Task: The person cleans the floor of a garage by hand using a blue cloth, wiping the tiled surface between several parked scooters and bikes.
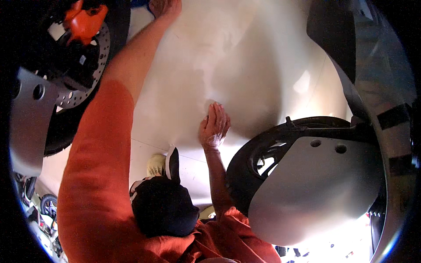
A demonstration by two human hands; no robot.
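Note:
My left arm, in an orange-red sleeve, stretches far forward along the front wheel. My left hand [165,6] is at the top edge of the view, partly cut off, beside a small dark blue patch; its fingers are hidden. My right hand [215,125] is over the pale floor [188,87], fingers stretched out and close together, with nothing visible in them. The black tyre [243,162] of another wheel is to the right of my right forearm. A large smooth grey cover [311,193] partly hides that wheel.
At upper left is a wheel with a perforated brake disc [101,52] and a red-orange caliper [85,22]. A grey panel [33,118] hangs below. My black-clad knee [164,206] and a pale shoe [156,165] are low in the middle. Dark bodywork [333,35] fills the upper right.

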